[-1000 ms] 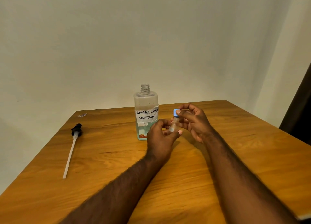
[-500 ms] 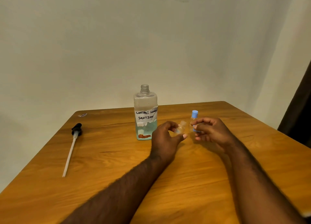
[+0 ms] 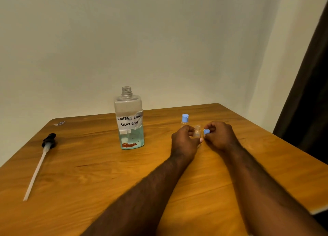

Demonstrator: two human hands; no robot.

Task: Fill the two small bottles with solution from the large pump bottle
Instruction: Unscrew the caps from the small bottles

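Left hand (image 3: 184, 140) grip clamped on open small bottle (image 3: 197, 133), upright, neck up. Right hand (image 3: 220, 136) grip pinches blue cap (image 3: 205, 131) just right of it, having released capped small bottle (image 3: 185, 119), now upright on table (image 3: 106, 182) behind both grips. Large pump bottle (image 3: 130, 122) upright, further left.

We see the large bottle (image 3: 130, 122) upright on the worktop (image 3: 88, 173), neck open, bluish liquid low inside. Its black pump (image 3: 40, 157) lies well to its left. Our left hand (image 3: 184, 140) holds a clear, uncapped small bottle (image 3: 197, 133), our right hand (image 3: 220, 136) its blue cap (image 3: 205, 131). The capped second small bottle (image 3: 185, 120) stands just behind.

glossy wood table (image 3: 106, 173); clear plastic bottle (image 3: 129, 118) — matt wall (image 3: 88, 40)
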